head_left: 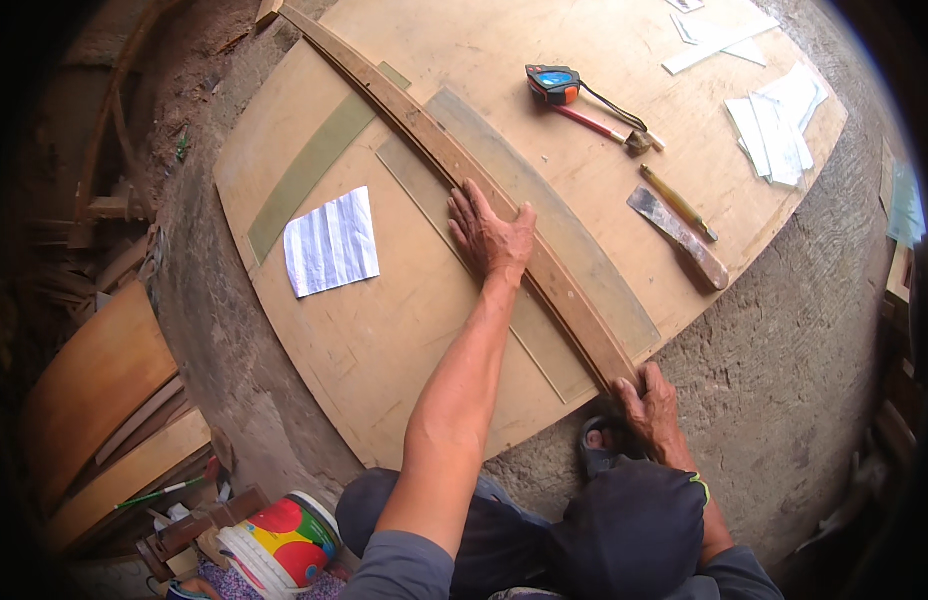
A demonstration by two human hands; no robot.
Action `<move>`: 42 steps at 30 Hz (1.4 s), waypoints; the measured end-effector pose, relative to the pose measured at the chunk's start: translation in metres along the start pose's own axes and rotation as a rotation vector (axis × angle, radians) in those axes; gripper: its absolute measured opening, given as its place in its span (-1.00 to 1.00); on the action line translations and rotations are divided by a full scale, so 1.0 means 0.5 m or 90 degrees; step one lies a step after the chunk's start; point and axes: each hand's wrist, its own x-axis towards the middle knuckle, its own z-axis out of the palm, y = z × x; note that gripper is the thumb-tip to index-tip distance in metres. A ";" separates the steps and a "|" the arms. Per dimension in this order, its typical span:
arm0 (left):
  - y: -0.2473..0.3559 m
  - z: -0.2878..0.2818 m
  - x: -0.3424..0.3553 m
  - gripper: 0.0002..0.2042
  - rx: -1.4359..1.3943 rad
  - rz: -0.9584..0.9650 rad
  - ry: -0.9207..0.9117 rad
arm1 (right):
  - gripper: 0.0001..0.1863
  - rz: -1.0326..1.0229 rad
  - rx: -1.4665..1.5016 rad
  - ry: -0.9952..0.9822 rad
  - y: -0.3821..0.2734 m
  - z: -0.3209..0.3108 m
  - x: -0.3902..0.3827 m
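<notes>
A long wooden straightedge (424, 130) runs diagonally over a sheet of glass (554, 225) lying on a plywood board. My left hand (492, 232) presses down on the straightedge near its middle, fingers spread and thumb apart. At its near end, my right hand (652, 405) grips the straightedge by the board's edge; some of those fingers are hidden. Left of the straightedge lie a greenish glass strip (314, 178), a very thin strip (537, 368) and a creased sheet of paper (332, 243).
On the plywood (424, 420), right of the straightedge, lie a tape measure (554, 84), a red pencil-like stick (592, 123), a glass cutter (679, 203) and a putty knife (674, 235). Glass offcuts (779, 125) sit at the far right. A colourful bucket (284, 540) stands lower left.
</notes>
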 end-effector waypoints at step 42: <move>-0.021 0.017 0.013 0.06 0.037 0.053 -0.007 | -0.64 0.028 0.059 -0.083 -0.012 -0.029 0.010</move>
